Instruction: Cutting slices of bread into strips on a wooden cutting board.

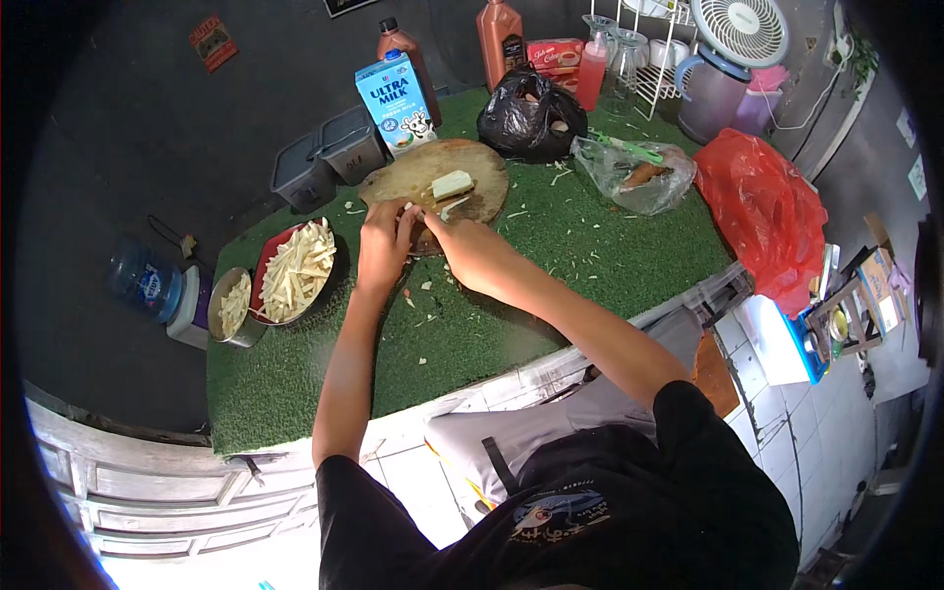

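Observation:
Over the near edge of a round wooden cutting board (479, 158), my two hands meet at the fingertips. My left hand (382, 240) pinches a small pale piece of vegetable (408, 207). Curled close beside it is my right hand (466, 247); its inner side is turned away, and any blade in it is hidden. A peeled, squared block of pale root vegetable (452, 185) lies on the board, with thin cut slivers (453, 207) just in front of it. To the left, a red-lined bowl (270, 247) is heaped with pale cut sticks (299, 273). A metal pot (240, 335) beside it holds more.
Green artificial turf (472, 324) covers the table, with scraps scattered about. Behind the board stand lidded grey containers (354, 144), a milk carton (398, 103) and a black plastic bag (527, 110). A clear bag (634, 177) and a red bag (767, 206) lie at the right.

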{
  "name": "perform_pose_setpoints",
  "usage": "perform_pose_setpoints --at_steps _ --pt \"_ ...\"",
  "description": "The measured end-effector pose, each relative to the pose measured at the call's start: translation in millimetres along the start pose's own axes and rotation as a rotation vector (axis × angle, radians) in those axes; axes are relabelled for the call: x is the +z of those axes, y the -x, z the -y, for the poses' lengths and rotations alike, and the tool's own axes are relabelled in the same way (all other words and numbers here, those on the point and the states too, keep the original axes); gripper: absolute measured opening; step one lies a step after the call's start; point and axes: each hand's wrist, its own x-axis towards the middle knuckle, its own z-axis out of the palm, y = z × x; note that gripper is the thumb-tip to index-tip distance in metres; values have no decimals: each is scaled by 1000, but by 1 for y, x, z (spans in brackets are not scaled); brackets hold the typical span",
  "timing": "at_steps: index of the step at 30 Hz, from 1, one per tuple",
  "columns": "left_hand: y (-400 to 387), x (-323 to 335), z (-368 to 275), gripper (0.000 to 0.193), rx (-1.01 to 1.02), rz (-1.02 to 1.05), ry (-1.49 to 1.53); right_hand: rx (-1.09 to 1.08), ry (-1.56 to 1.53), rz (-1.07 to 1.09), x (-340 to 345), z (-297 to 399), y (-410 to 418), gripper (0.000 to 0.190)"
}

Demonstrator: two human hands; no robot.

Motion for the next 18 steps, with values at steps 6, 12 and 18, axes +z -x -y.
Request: perform_pose_setpoints --at_steps 6,12,18 --pt "0 -6 7 22 -120 -29 21 88 -210 -173 -12 -14 9 57" --pt "5 -7 20 17 -57 98 -62 68 -416 -547 -6 -26 26 52" --pt "-2 1 -13 25 175 186 -274 72 -396 -790 8 -37 21 58"
